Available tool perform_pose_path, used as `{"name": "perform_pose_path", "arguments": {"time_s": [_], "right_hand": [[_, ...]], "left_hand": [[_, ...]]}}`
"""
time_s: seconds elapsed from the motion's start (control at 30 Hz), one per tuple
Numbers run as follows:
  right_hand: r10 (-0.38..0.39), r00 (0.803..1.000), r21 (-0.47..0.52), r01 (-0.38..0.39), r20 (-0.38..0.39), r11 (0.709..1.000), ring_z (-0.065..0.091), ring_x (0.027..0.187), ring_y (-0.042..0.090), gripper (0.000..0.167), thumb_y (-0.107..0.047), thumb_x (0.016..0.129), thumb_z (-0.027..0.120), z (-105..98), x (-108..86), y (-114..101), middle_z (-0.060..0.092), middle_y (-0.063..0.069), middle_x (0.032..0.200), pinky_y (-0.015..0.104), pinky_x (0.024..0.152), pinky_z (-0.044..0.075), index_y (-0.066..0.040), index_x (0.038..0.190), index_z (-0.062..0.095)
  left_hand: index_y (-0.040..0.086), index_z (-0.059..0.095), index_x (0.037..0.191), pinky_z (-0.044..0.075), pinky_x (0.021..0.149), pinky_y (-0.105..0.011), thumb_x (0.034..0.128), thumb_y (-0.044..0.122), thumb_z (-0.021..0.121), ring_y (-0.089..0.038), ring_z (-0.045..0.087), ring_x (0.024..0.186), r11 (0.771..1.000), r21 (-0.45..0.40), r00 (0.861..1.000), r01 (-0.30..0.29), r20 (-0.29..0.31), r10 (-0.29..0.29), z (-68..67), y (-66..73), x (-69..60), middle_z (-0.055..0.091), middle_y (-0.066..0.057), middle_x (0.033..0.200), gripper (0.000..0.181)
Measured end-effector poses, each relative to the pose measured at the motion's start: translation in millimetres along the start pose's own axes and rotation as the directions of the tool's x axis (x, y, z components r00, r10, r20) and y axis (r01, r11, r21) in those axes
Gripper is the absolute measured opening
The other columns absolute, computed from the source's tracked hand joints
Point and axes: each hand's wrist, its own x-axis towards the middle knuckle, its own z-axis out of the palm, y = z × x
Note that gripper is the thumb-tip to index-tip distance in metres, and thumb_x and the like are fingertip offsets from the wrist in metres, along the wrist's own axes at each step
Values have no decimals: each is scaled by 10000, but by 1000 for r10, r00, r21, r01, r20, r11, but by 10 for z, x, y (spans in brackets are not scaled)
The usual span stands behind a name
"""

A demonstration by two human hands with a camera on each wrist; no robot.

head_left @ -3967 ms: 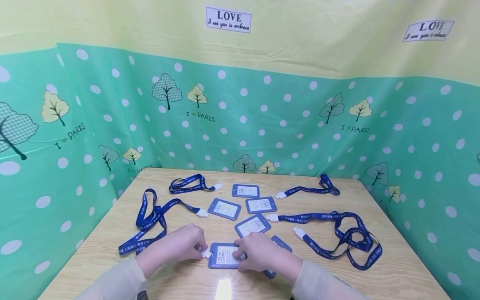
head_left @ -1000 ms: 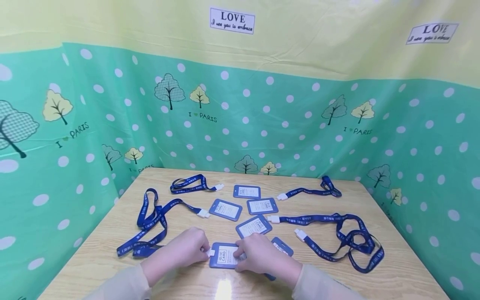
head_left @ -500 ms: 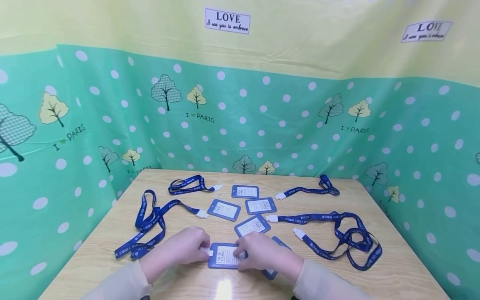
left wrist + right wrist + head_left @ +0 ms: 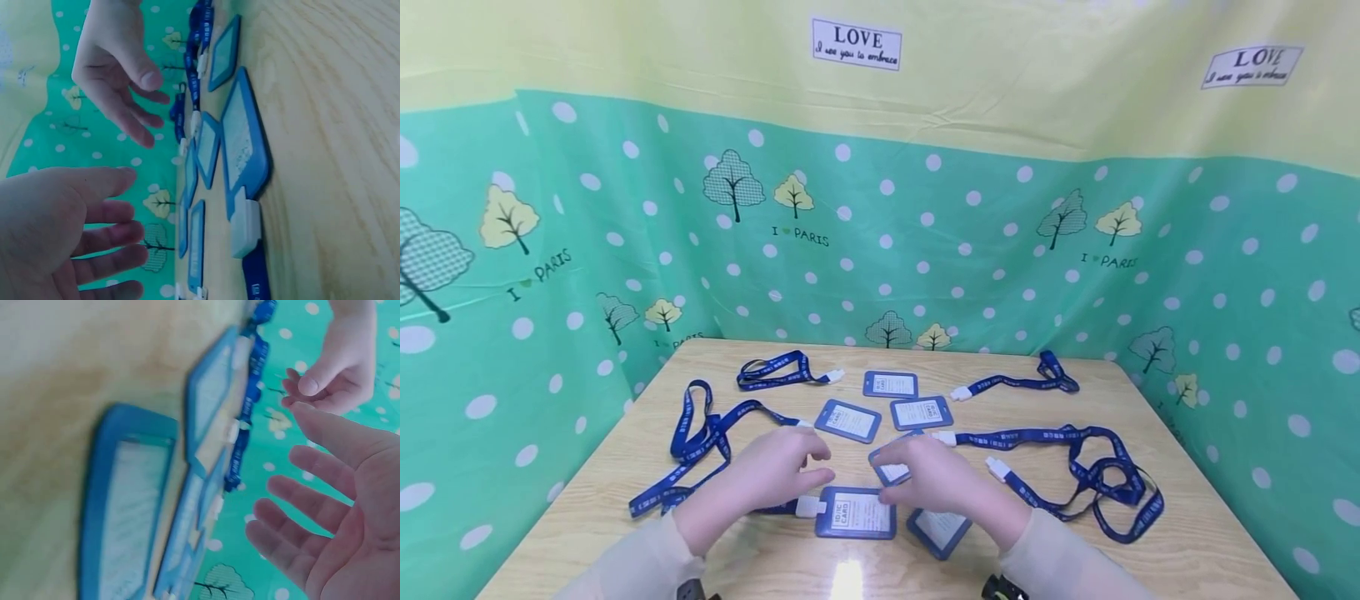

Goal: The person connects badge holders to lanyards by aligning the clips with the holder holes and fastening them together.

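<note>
A blue ID card holder point(image 4: 856, 513) lies flat at the near middle of the table. At its left end a white clip point(image 4: 809, 507) sits at the slot, with a dark blue lanyard point(image 4: 255, 275) running from it under my left arm. My left hand point(image 4: 782, 468) hovers just above the clip, fingers loosely spread and holding nothing. Above the holder's right end is my right hand point(image 4: 936, 477), its fingers also apart with nothing between them. Both wrist views show the palms facing each other over the cards. A second card holder point(image 4: 940, 532) lies partly under my right hand.
Several more card holders point(image 4: 848, 420) lie at mid-table. Lanyards with white clips are spread to both sides, one bundle point(image 4: 703, 442) at left and tangled straps point(image 4: 1112, 479) at right. A patterned green cloth point(image 4: 880, 250) surrounds the table point(image 4: 1150, 575) behind and at the sides.
My left hand has let go of the white clip and risen. My right hand has released the near card holder and lifted off it. Holder and clip stay on the table.
</note>
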Motion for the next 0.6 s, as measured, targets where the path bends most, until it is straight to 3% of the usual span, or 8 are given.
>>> {"name": "perform_pose_path", "arguments": {"time_s": [0.1,0.3,0.47,0.6], "right_hand": [[-32,997,15,33,-63,999,605,1234,159,427,-347,888,803,-101,-4,9,668,-88,1297,410,1020,511,-237,1289,708],[-55,981,66,69,-185,995,543,1320,210,459,-333,922,771,-278,-26,28,622,-22,1392,461,1061,476,-220,1354,664],[-99,952,107,135,-290,985,532,1333,266,478,-281,928,770,-386,-32,47,579,47,1446,472,1039,490,-190,1379,642],[-110,932,151,170,-345,974,558,1304,280,480,-251,933,765,-437,-15,57,563,56,1461,437,990,532,-187,1391,633]], "left_hand": [[180,761,1104,569,755,-283,928,419,739,-109,674,907,1000,18,995,-25,-96,27,-44,7,16,717,52,1060,298],[201,756,1101,589,780,-317,929,393,749,-117,675,941,999,11,970,-44,-239,45,-148,31,62,696,50,1084,258],[184,756,1124,593,858,-372,926,378,760,-196,677,1059,999,4,952,-46,-303,45,-210,33,117,683,-14,1207,277],[178,748,1153,585,884,-373,923,381,764,-194,662,1083,999,15,947,-47,-316,50,-227,15,162,666,4,1203,307]]}}
